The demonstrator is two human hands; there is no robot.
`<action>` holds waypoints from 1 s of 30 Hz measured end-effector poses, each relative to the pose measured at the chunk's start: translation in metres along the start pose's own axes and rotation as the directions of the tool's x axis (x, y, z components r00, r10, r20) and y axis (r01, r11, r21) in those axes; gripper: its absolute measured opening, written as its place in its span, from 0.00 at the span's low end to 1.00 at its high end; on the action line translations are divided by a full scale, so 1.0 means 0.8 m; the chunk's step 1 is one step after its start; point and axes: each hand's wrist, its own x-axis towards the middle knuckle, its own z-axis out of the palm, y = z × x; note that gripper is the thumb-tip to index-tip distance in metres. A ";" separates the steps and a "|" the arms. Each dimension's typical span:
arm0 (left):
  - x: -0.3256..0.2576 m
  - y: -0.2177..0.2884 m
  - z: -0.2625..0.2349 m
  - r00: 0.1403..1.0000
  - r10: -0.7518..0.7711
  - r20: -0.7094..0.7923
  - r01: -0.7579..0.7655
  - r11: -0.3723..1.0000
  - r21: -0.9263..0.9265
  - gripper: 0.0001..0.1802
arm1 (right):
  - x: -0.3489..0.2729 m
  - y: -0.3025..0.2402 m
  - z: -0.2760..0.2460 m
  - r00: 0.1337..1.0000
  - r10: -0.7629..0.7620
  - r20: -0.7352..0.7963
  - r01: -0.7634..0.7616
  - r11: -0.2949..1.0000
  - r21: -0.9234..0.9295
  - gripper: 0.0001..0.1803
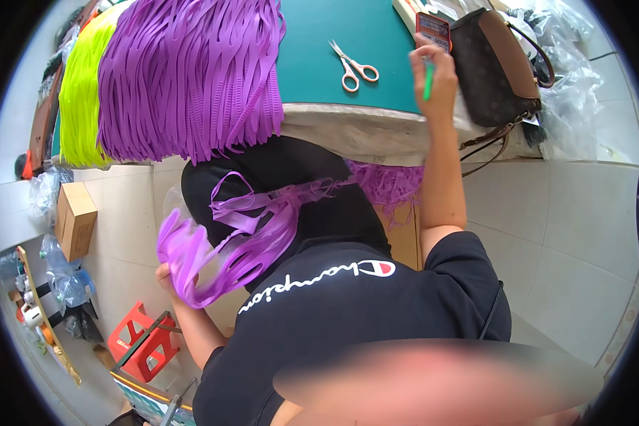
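Neon-yellow plastic strips (84,89) hung at left; my left hand (166,277) gripped a loose bundle of glossy purple strips (270,238) trailing across my lap. White script (314,285) crossed my black cotton shirt (376,312). Pink-handled steel scissors (346,62) lay spread on the green tabletop (309,82). My right hand (439,74) — closed around a slim green stick (428,84) — reached a red-framed device (433,28) with characters on its screen, near a brown handbag (493,74).
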 end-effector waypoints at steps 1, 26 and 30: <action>0.010 0.003 0.027 1.000 -0.005 0.004 0.005 1.000 0.003 0.52 | -0.012 -0.014 0.004 1.000 0.013 -0.011 -0.013 1.000 -0.005 0.08; 0.120 -0.139 0.201 0.783 -0.588 0.202 0.601 0.632 -0.489 0.31 | 0.035 0.127 -0.045 0.984 -0.171 0.053 0.179 0.929 -0.323 0.08; 0.114 -0.150 0.193 0.918 -0.387 0.090 0.396 0.910 -0.125 0.27 | 0.050 0.135 -0.037 0.982 -0.158 0.105 0.184 0.930 -0.318 0.08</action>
